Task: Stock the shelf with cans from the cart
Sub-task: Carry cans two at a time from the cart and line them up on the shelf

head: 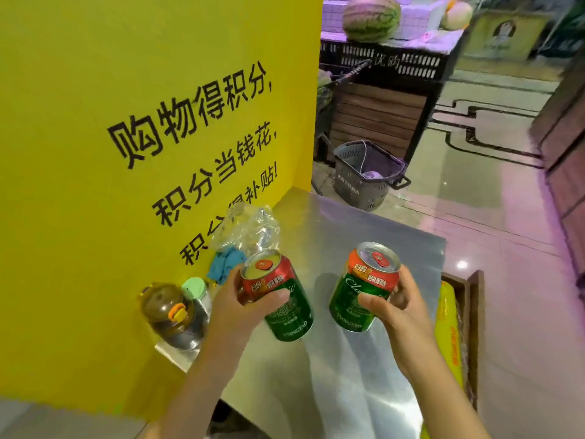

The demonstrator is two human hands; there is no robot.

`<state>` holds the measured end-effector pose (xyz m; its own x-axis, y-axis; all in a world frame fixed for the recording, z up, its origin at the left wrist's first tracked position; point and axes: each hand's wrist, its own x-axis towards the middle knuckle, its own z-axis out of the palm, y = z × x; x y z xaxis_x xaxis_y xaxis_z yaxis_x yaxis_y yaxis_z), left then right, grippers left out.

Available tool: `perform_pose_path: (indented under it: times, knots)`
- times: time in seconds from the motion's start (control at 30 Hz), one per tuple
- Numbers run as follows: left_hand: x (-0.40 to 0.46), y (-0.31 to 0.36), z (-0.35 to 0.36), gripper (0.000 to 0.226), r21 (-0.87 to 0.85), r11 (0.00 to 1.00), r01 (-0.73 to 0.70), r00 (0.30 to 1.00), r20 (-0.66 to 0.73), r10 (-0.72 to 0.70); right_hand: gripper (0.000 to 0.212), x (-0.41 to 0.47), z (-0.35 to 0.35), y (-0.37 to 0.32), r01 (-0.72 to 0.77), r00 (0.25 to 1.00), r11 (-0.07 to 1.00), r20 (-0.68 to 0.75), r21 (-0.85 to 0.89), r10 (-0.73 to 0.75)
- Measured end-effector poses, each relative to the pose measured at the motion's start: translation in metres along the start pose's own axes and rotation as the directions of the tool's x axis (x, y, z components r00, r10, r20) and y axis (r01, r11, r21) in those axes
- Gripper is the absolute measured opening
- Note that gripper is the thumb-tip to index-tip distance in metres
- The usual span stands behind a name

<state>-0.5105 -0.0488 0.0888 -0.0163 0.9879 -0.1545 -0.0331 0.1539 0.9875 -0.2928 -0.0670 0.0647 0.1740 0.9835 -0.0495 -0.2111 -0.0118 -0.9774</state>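
Observation:
I hold two green beer cans with red tops, one in each hand, above a steel table [364, 223]. My left hand [237, 305] grips the left can [281, 299], which tilts to the left. My right hand [402, 308] grips the right can [364, 289], tilted slightly right. Both cans are lifted off the steel surface and stand apart from each other. No cart and no shelf show in this view.
A yellow wall with black characters [126, 153] rises at the left. By it sit an oil bottle [167, 315], a green-capped jar [196, 289], a blue cloth [226, 264] and crumpled plastic [250, 226]. A grey basket [367, 175] stands on the floor beyond; a watermelon [372, 17] lies on a stand.

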Motion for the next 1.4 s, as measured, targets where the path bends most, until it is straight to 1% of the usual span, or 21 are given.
perform_pose_path:
  times: [0.1, 0.17, 0.23, 0.33, 0.43, 0.53, 0.6, 0.7, 0.77, 0.87, 0.9, 1.0, 1.07, 1.13, 1.17, 1.23, 1.3, 1.33, 1.4]
  knots:
    - [-0.049, -0.005, -0.011, 0.075, -0.029, 0.999, -0.031, 0.995, -0.1, 0.028, 0.075, -0.027, 0.002, -0.003, -0.019, 0.988, 1.0, 0.154, 0.007, 0.018]
    - [-0.086, -0.011, -0.017, 0.084, -0.064, 0.998, -0.029, 0.984, -0.176, 0.017, 0.07, -0.045, 0.005, -0.002, -0.034, 0.965, 0.999, 0.259, -0.001, 0.033]
    - [-0.125, -0.015, -0.024, 0.085, -0.073, 0.997, -0.037, 0.955, -0.296, 0.013, 0.065, -0.062, 0.01, 0.003, -0.051, 0.936, 0.999, 0.348, 0.0, 0.048]
    - [-0.188, -0.024, -0.035, 0.076, -0.053, 0.997, -0.056, 0.881, -0.472, 0.025, 0.06, -0.087, 0.024, 0.012, -0.077, 0.869, 0.997, 0.489, -0.024, 0.079]
    - [-0.257, -0.034, -0.048, 0.073, -0.057, 0.996, -0.072, 0.778, -0.628, 0.021, 0.062, -0.12, 0.052, 0.023, -0.102, 0.777, 0.993, 0.619, -0.054, 0.113]
    - [-0.326, -0.043, -0.066, 0.075, -0.03, 0.998, -0.062, 0.645, -0.764, 0.017, 0.073, -0.166, 0.083, 0.034, -0.188, 0.659, 0.979, 0.73, -0.072, 0.18]
    - [-0.369, -0.047, -0.076, 0.073, -0.004, 0.999, -0.05, 0.543, -0.839, 0.024, 0.078, -0.198, 0.103, 0.039, -0.249, 0.561, 0.964, 0.798, -0.095, 0.223]
    - [-0.426, -0.055, -0.088, 0.055, -0.003, 0.998, -0.058, 0.379, -0.925, 0.019, 0.077, -0.244, 0.134, 0.044, -0.231, 0.399, 0.958, 0.881, -0.171, 0.253]
    - [-0.463, -0.061, -0.095, 0.053, -0.021, 0.997, -0.075, 0.285, -0.959, 0.002, 0.072, -0.276, 0.156, 0.049, -0.21, 0.326, 0.956, 0.908, -0.203, 0.264]
    - [-0.523, -0.072, -0.108, 0.066, -0.063, 0.992, -0.11, 0.139, -0.989, -0.048, 0.077, -0.331, 0.191, 0.057, -0.185, 0.206, 0.947, 0.932, -0.264, 0.3]
    - [-0.544, -0.076, -0.112, 0.067, -0.07, 0.991, -0.116, 0.091, -0.994, -0.06, 0.079, -0.353, 0.203, 0.06, -0.172, 0.159, 0.944, 0.938, -0.28, 0.307]
    - [-0.613, -0.084, -0.128, 0.064, -0.08, 0.988, -0.135, -0.049, -0.995, -0.087, 0.079, -0.429, 0.239, 0.07, -0.16, 0.025, 0.939, 0.95, -0.305, 0.313]
    - [-0.663, -0.089, -0.139, 0.062, -0.09, 0.987, -0.133, -0.131, -0.986, -0.107, 0.085, -0.484, 0.259, 0.075, -0.15, -0.079, 0.936, 0.948, -0.318, 0.309]
    - [-0.713, -0.095, -0.151, 0.065, -0.102, 0.985, -0.138, -0.231, -0.964, -0.132, 0.087, -0.538, 0.277, 0.079, -0.136, -0.189, 0.938, 0.937, -0.32, 0.292]
    - [-0.736, -0.099, -0.155, 0.066, -0.103, 0.985, -0.139, -0.286, -0.948, -0.139, 0.083, -0.565, 0.286, 0.082, -0.121, -0.248, 0.941, 0.928, -0.314, 0.278]
    - [-0.776, -0.106, -0.163, 0.059, -0.085, 0.986, -0.143, -0.392, -0.91, -0.135, 0.074, -0.617, 0.301, 0.087, -0.104, -0.353, 0.947, 0.902, -0.304, 0.25]
    - [-0.81, -0.112, -0.169, 0.051, -0.069, 0.987, -0.144, -0.46, -0.879, -0.128, 0.069, -0.662, 0.314, 0.093, -0.098, -0.419, 0.951, 0.879, -0.292, 0.227]
    - [-0.825, -0.114, -0.172, 0.052, -0.072, 0.987, -0.146, -0.484, -0.865, -0.134, 0.067, -0.681, 0.318, 0.095, -0.097, -0.445, 0.953, 0.869, -0.289, 0.218]
    - [-0.852, -0.117, -0.177, 0.065, -0.085, 0.985, -0.147, -0.517, -0.843, -0.15, 0.065, -0.714, 0.329, 0.099, -0.101, -0.494, 0.949, 0.843, -0.299, 0.213]
